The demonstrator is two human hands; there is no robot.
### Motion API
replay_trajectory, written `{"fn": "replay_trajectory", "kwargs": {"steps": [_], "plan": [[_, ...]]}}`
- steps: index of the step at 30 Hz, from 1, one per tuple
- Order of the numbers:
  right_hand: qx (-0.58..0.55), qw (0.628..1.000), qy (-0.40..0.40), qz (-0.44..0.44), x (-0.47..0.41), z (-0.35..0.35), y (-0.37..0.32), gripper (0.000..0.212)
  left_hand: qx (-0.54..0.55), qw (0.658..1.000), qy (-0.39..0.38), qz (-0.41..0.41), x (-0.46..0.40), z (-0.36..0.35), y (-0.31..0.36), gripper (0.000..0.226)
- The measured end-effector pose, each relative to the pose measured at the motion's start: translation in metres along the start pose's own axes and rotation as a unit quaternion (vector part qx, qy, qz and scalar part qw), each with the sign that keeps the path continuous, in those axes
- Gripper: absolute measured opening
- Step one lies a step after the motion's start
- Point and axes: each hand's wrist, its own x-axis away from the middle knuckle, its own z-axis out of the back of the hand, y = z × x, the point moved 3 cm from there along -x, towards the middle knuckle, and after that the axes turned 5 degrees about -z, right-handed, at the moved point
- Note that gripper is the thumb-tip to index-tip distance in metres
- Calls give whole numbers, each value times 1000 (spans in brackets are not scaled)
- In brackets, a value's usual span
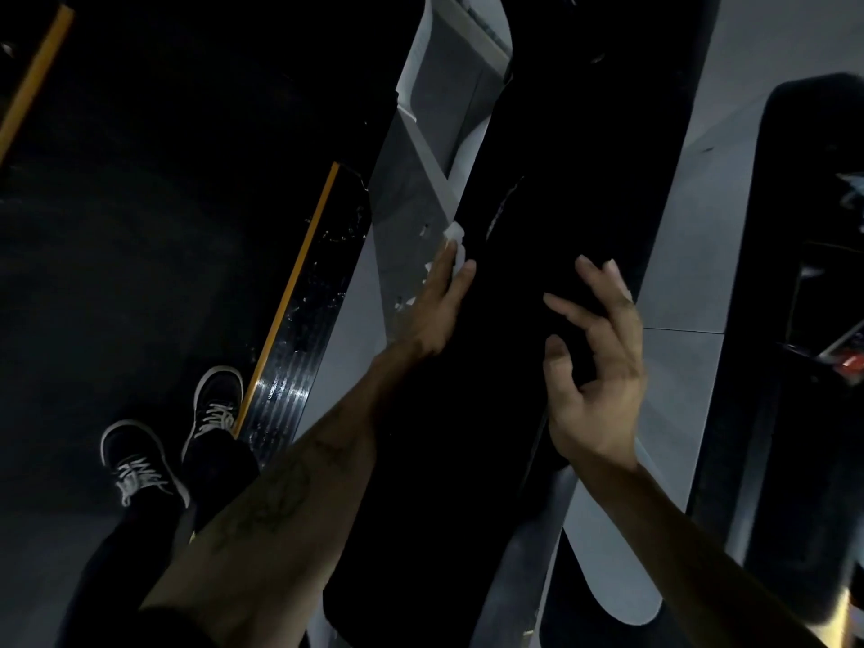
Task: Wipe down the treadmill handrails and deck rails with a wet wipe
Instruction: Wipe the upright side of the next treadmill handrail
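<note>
- Nearest the lens: two bare forearms reaching forward over a broad black treadmill handrail [537,273] that runs from bottom centre toward the top of the frame.
- Left hand [435,306] laid along the handrail's left edge, fingers straight and close together, pressing a white wet wipe [456,238] against the rail; wipe showing just past the fingertips.
- Right hand [596,367] raised above the handrail's right side, palm turned inward, fingers apart and loosely curled, holding nothing.
- Below left of the handrail: a glossy black deck rail [304,329] with a yellow stripe along its inner edge, flecked with bright droplets or glints; which of the two, impossible to tell.
- Dark treadmill belt [140,203] filling the left of the frame, two black sneakers [177,432] with white laces and soles planted on it, right shoe just beside the yellow stripe.
- Grey floor [678,282] visible between the handrail and a second black machine [804,273] at far right.
</note>
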Motion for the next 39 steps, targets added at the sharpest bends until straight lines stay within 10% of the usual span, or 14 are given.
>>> {"fn": "replay_trajectory", "kwargs": {"steps": [22,26,39], "plan": [[9,1000,0,3,-1,1,1,33,26,999,25,20,-6,2,-14,66],[9,1000,-2,3,-1,2,1,33,13,993,-6,-118,43,-11,-4,62],[10,1000,-3,0,-1,1,-2,34,53,998,9,-38,8,-7,22,60]]}}
